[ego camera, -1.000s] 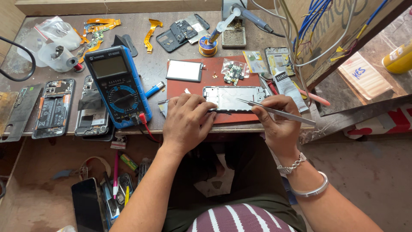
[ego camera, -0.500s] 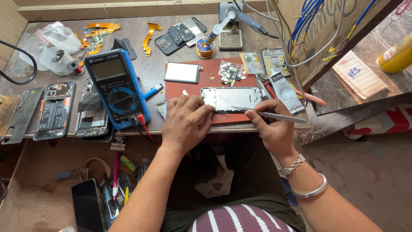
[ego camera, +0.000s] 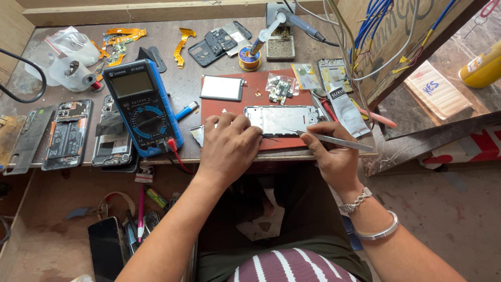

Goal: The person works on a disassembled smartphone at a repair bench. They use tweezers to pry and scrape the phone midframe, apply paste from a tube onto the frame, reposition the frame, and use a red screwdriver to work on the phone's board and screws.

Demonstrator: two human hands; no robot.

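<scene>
at the far left of the counter (ego camera: 209, 91) lie a dark phone back panel (ego camera: 28, 138) and two opened phones (ego camera: 68, 134) with their insides showing, side by side. just right of them a blue multimeter (ego camera: 142, 107) rests tilted, its red lead (ego camera: 175, 151) trailing off the front edge. behind it sit crumpled clear plastic bags (ego camera: 70, 52), orange flex cables (ego camera: 122, 37) and a dark camera-frame part (ego camera: 219, 42). a solder spool (ego camera: 249, 58) stands near the back, a soldering iron (ego camera: 297, 23) beside it.

a red work mat (ego camera: 235, 107) covers the middle of the counter. on it a grey phone frame (ego camera: 282, 119) lies flat, near the front edge. the left hand (ego camera: 229, 143) presses down on the frame's left end, fingers (ego camera: 235, 125) bent and close together. the right hand (ego camera: 334, 154) sits at the frame's right end, fingers pinching metal tweezers (ego camera: 326, 138) whose tip touches the frame's lower edge. a small white panel (ego camera: 222, 87) and a bag of tiny parts (ego camera: 280, 86) lie behind the frame; a white glue tube (ego camera: 344, 109) lies to its right.

below the counter an open drawer (ego camera: 31, 230) holds a dark phone (ego camera: 107, 248) and loose tools. to the right, blue wires (ego camera: 376, 21) hang over a wooden board, and the floor (ego camera: 443, 209) is bare concrete.
</scene>
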